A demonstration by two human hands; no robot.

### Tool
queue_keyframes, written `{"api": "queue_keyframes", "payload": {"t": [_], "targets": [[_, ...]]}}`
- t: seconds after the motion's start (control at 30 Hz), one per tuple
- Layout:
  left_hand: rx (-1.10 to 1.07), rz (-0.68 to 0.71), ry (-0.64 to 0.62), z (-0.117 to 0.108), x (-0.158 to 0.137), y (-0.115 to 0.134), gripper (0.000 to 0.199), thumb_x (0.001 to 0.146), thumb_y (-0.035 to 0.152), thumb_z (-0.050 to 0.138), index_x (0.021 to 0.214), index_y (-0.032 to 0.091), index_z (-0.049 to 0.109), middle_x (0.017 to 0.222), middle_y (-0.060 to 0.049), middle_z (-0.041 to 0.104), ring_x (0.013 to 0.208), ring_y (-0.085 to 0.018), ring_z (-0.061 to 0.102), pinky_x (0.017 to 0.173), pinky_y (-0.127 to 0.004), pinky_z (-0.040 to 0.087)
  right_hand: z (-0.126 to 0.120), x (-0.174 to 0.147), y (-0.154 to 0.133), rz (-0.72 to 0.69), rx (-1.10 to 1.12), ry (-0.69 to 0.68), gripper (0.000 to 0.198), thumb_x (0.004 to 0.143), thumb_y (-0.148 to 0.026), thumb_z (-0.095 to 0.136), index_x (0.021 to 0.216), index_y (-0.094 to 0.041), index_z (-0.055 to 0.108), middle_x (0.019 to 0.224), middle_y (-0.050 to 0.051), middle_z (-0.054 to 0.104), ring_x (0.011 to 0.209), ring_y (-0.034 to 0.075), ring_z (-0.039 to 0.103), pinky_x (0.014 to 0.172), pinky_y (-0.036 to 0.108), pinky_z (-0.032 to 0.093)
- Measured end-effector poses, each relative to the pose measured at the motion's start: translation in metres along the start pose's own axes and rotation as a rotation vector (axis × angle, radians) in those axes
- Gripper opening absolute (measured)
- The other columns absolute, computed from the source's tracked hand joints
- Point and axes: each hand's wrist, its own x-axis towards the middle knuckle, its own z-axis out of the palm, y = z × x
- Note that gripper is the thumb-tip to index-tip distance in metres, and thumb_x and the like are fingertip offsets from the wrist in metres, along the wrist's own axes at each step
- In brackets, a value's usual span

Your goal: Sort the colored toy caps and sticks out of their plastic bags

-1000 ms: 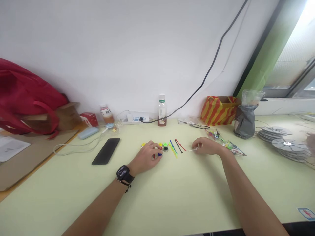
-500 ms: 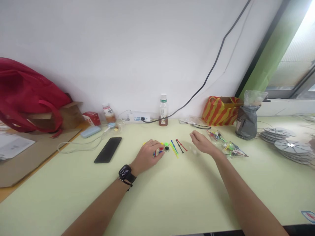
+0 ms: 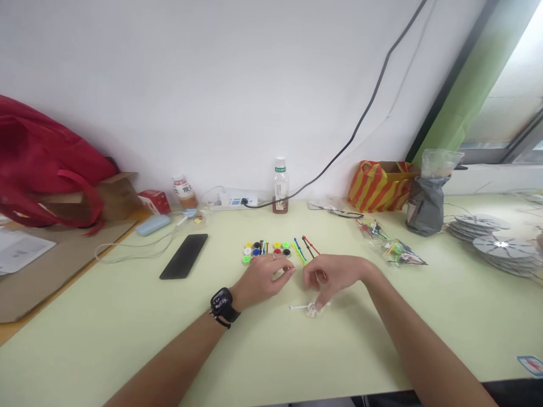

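My left hand (image 3: 267, 276) hovers above the table, thumb and index finger brought together in a pinch. Whatever may be between those fingertips is too small to make out. Just right of it, my right hand (image 3: 335, 275) is palm down with bent fingers, its thumb apart from them and over small white plastic pieces (image 3: 312, 310). A thin white stick (image 3: 298, 307) pokes out to the left of these. Behind the left hand lie several coloured round pieces (image 3: 277, 246), partly covered. Thin coloured plastic sticks (image 3: 310, 245) lie beyond the right hand, partly hidden by it.
A black phone (image 3: 184, 256) lies at left. A drink bottle (image 3: 280, 186) and a power strip (image 3: 237, 199) stand by the wall. Clear bags of coloured parts (image 3: 396, 253), a striped bag (image 3: 379, 186) and stacked grey discs (image 3: 504, 257) are at right.
My right hand has come left and nearer to me, its fist loosened. White pieces now lie under it. My left hand has moved nearer and slightly right, uncovering more round pieces.
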Motion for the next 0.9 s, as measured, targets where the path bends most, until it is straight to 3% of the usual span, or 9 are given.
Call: {"api": "queue_keyframes", "payload": {"t": [0.1,0.2,0.3,0.43,0.53,0.63,0.8,0.9], "targets": [[-0.010,-0.009,0.093,0.001,0.000,-0.003,0.011,0.100,0.024,0.057,0.098,0.022,0.068,0.090,-0.003,0.074,0.077,-0.017,0.066,0.077,-0.032,0.051,0.015,0.010,-0.008,0.015,0.022,-0.096,0.027,0.066,-0.040,0.084,0.077,-0.020,0.072,0.069,-0.002,0.067,0.060,0.014,0.058,0.055,0.024,0.041],[-0.005,-0.023,0.197,-0.001,0.000,-0.003,0.010,0.101,0.024,0.057,0.098,0.022,0.066,0.089,-0.002,0.073,0.070,-0.016,0.063,0.073,-0.032,0.050,0.019,0.016,-0.012,-0.013,0.029,-0.070,0.020,0.074,-0.037,0.079,0.074,-0.019,0.069,0.068,-0.002,0.066,0.060,0.013,0.056,0.055,0.023,0.040],[-0.024,-0.028,0.295,-0.003,-0.001,-0.001,0.011,0.102,0.022,0.053,0.098,0.022,0.063,0.087,-0.003,0.070,0.076,-0.017,0.063,0.074,-0.032,0.049,0.014,0.020,-0.013,-0.038,0.113,0.133,0.021,0.076,-0.035,0.077,0.078,-0.018,0.065,0.072,-0.002,0.063,0.063,0.012,0.053,0.055,0.023,0.039],[-0.036,-0.032,0.412,-0.007,-0.001,0.001,0.008,0.099,0.024,0.055,0.106,0.021,0.060,0.096,-0.006,0.067,0.081,-0.019,0.062,0.075,-0.033,0.052,0.012,0.028,-0.011,-0.042,0.384,0.470,0.038,0.072,-0.045,0.083,0.084,-0.019,0.058,0.074,-0.003,0.058,0.064,0.011,0.052,0.056,0.023,0.039],[-0.030,-0.026,0.356,-0.007,0.001,0.003,0.027,0.094,0.029,0.066,0.119,0.022,0.058,0.110,-0.009,0.066,0.098,-0.023,0.064,0.087,-0.038,0.054,0.015,0.035,-0.012,-0.042,0.558,0.576,0.048,0.068,-0.050,0.087,0.087,-0.020,0.056,0.075,-0.002,0.061,0.061,0.011,0.054,0.056,0.024,0.042],[-0.046,0.013,0.268,-0.004,0.003,0.001,0.032,0.094,0.028,0.068,0.125,0.026,0.060,0.120,-0.009,0.065,0.112,-0.025,0.063,0.099,-0.040,0.052,0.019,0.039,-0.015,-0.069,0.644,0.568,0.048,0.068,-0.052,0.087,0.085,-0.020,0.056,0.076,-0.001,0.064,0.064,0.013,0.060,0.063,0.028,0.049],[-0.082,-0.059,0.278,0.000,0.003,-0.005,0.013,0.096,0.024,0.064,0.109,0.023,0.063,0.104,-0.006,0.070,0.094,-0.020,0.066,0.086,-0.036,0.055,0.020,0.038,-0.021,-0.097,0.752,0.511,0.037,0.078,-0.049,0.080,0.089,-0.018,0.062,0.090,0.005,0.071,0.088,0.020,0.071,0.088,0.037,0.056],[-0.098,-0.135,0.281,0.000,0.003,-0.006,0.011,0.096,0.027,0.063,0.106,0.022,0.063,0.098,-0.005,0.070,0.086,-0.019,0.066,0.078,-0.034,0.054,0.020,0.037,-0.022,-0.105,0.772,0.495,0.032,0.080,-0.043,0.077,0.094,-0.019,0.062,0.091,0.004,0.071,0.083,0.019,0.072,0.085,0.038,0.058]]}}
